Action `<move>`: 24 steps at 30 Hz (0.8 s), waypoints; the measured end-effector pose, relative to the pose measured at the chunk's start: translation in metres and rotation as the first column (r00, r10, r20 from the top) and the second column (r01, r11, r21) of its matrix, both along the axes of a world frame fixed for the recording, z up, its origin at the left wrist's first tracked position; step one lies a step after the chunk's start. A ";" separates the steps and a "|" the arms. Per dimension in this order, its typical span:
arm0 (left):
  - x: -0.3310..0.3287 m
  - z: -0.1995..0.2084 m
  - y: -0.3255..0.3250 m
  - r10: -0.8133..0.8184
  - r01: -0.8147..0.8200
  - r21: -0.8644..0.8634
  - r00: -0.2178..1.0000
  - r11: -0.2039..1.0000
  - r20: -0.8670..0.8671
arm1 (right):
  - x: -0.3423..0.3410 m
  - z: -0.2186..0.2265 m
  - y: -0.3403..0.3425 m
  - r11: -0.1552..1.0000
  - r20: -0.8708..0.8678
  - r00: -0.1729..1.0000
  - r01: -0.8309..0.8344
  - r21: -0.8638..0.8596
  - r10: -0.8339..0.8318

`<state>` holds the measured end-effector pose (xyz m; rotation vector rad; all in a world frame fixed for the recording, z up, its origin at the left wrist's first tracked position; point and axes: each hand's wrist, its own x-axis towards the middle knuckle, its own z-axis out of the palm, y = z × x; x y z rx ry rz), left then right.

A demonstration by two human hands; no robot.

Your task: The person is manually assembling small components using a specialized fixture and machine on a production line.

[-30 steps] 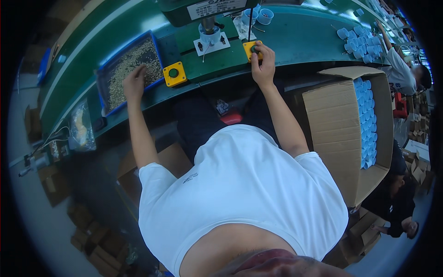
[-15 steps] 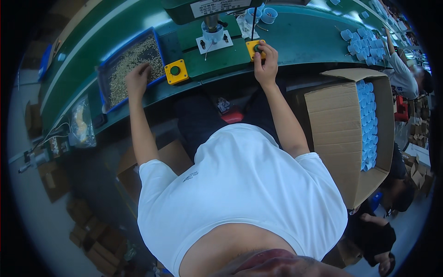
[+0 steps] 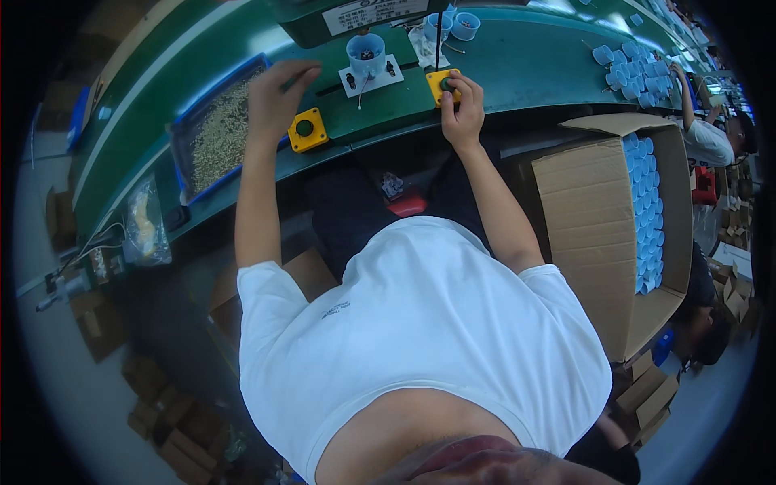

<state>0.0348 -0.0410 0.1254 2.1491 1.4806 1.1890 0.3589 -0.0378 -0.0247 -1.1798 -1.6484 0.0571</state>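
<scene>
Under the green press [image 3: 347, 18] a light-blue plastic cup [image 3: 356, 65] sits upright on a white fixture plate [image 3: 372, 81], with small dark parts inside. A short white wire hangs at its front. To its left my left hand [image 3: 277, 99] hovers over the edge of the parts tray, fingertips drawn together and pointing at the cup. Whatever they pinch is too small to make out. My right hand [image 3: 462, 109] is closed over the right yellow push-button box [image 3: 438, 78], fingers at its green button. The left yellow push-button box [image 3: 307, 131] stands untouched.
A blue-rimmed tray [image 3: 179, 153] of small beige parts lies at left. Two blue cups [image 3: 466, 26] stand behind the right button box; several more [image 3: 634, 74] lie farther right. An open carton [image 3: 582, 234] of stacked cups stands beside me. A co-worker [image 3: 703, 137] sits far right.
My left hand has moved up and right from the tray toward the fixture. The press ram has risen off the cup, so its inside shows. My right hand stays on the button box.
</scene>
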 end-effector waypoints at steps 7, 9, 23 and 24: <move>0.030 0.009 0.038 -0.099 0.101 0.028 0.994 0.994 -0.056 | 0.003 0.001 0.002 1.000 0.009 1.000 -0.009 0.017 0.008; 0.033 0.010 0.044 -0.112 0.116 0.051 0.991 0.992 -0.070 | 0.002 0.000 0.002 1.000 0.011 1.000 0.005 0.020 -0.006; 0.053 0.026 0.066 -0.204 0.139 -0.330 0.964 0.934 -0.170 | 0.002 -0.002 0.001 0.999 0.006 1.000 0.017 0.042 -0.017; 0.053 0.027 0.066 -0.205 0.133 -0.345 0.962 0.929 -0.181 | 0.002 -0.002 0.001 0.999 0.005 1.000 0.017 0.043 -0.018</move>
